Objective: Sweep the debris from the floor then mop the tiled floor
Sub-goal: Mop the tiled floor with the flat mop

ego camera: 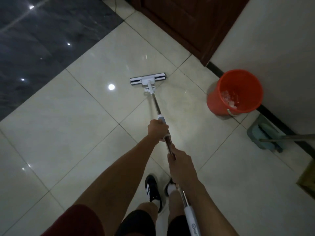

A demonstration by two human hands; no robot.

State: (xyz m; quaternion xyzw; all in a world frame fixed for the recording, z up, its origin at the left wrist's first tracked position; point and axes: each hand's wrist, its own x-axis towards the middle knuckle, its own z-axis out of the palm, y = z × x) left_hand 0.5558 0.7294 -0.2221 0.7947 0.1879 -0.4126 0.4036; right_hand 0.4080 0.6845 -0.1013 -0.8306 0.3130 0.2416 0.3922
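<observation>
A flat white mop head lies on the pale tiled floor ahead of me, on a long metal pole. My left hand grips the pole high up, just below a blue-grey collar. Lower down the pole, closer to my body, my right hand grips the shaft too. The pole's white end grip passes by my right leg.
An orange bucket with some water stands by the white wall at right. Beside it lie a teal dustpan and broom. A brown wooden door is ahead, dark glossy tiles at left. My shoes are below.
</observation>
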